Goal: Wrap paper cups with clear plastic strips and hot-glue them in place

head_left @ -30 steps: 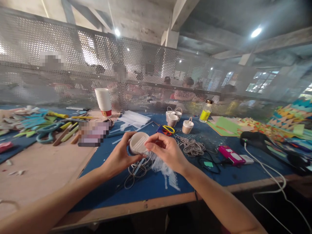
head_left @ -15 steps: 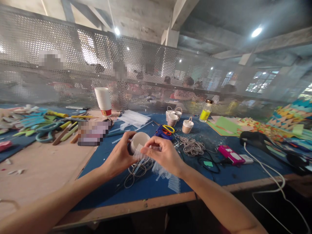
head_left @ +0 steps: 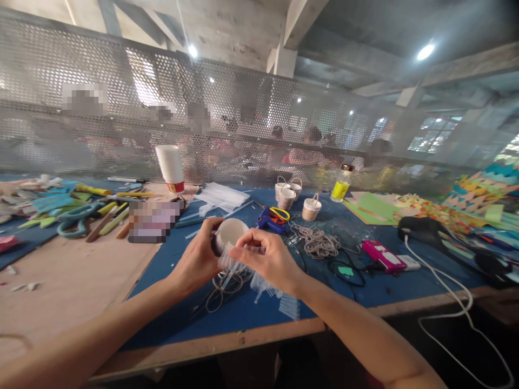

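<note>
My left hand (head_left: 198, 259) is wrapped round a small white paper cup (head_left: 229, 233), held on its side above the blue mat (head_left: 259, 308). My right hand (head_left: 271, 260) pinches a strip of clear fringed plastic (head_left: 239, 267) against the cup's rim. The strip trails down toward the mat, where more clear plastic pieces (head_left: 288, 305) lie. A loop of pale cord (head_left: 221, 286) rests on the mat under both hands.
A blue and yellow glue gun (head_left: 272, 218), a cord bundle (head_left: 318, 244), three small cup baskets (head_left: 311, 208) and a yellow bottle (head_left: 341, 186) lie beyond. A cup stack (head_left: 171, 168), scissors (head_left: 77, 222) and paper scraps sit left. A pink device (head_left: 383, 256) and white cable (head_left: 454, 302) lie right. People work behind a perforated screen (head_left: 251, 129).
The cup turned in my left hand, from base showing to open mouth showing. My right hand shifted slightly left along the rim with the clear strip.
</note>
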Demonstrator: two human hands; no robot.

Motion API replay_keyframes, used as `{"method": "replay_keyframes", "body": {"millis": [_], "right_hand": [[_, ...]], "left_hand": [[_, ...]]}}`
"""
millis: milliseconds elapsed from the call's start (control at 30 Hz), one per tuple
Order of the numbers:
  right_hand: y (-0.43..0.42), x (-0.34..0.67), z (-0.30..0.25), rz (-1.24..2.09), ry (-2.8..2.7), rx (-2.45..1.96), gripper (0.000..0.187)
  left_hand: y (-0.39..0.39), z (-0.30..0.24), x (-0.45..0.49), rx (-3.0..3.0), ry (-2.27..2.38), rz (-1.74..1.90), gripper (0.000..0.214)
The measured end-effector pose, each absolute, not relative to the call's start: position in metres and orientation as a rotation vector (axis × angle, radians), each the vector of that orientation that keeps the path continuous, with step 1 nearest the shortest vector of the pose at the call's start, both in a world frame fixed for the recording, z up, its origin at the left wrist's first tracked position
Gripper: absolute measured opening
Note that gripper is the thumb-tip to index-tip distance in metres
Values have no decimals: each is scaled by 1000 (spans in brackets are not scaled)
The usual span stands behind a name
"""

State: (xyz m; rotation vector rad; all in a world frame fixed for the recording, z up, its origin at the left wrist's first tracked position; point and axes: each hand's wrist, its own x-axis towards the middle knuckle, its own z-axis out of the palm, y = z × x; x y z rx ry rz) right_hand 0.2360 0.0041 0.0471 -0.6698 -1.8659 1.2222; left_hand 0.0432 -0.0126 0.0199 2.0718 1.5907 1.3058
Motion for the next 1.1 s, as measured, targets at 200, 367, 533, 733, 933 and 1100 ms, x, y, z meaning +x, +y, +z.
{"method": "replay_keyframes", "body": {"millis": [200, 367, 533, 733, 933, 1100], "right_hand": [[4, 234, 45, 1152, -1874, -688, 24], [0, 234, 45, 1146, -1916, -680, 24], [2, 233, 43, 1088, -1900, -698, 22], [0, 231, 45, 879, -1972, -740, 21], [-1, 229, 44, 807, -1976, -738, 20], [0, 227, 40, 785, -1940, -743, 21]], "left_hand": [[-12, 18, 44, 2077, 1595, 1297, 63], [-13, 20, 44, 2083, 1595, 1295, 65], [-13, 20, 44, 2066, 1612, 1302, 62], [-12, 18, 45, 2060, 1643, 1331, 62], [-13, 20, 47, 2040, 1647, 1337, 61], [-14, 22, 47, 2040, 1643, 1328, 58]]}}
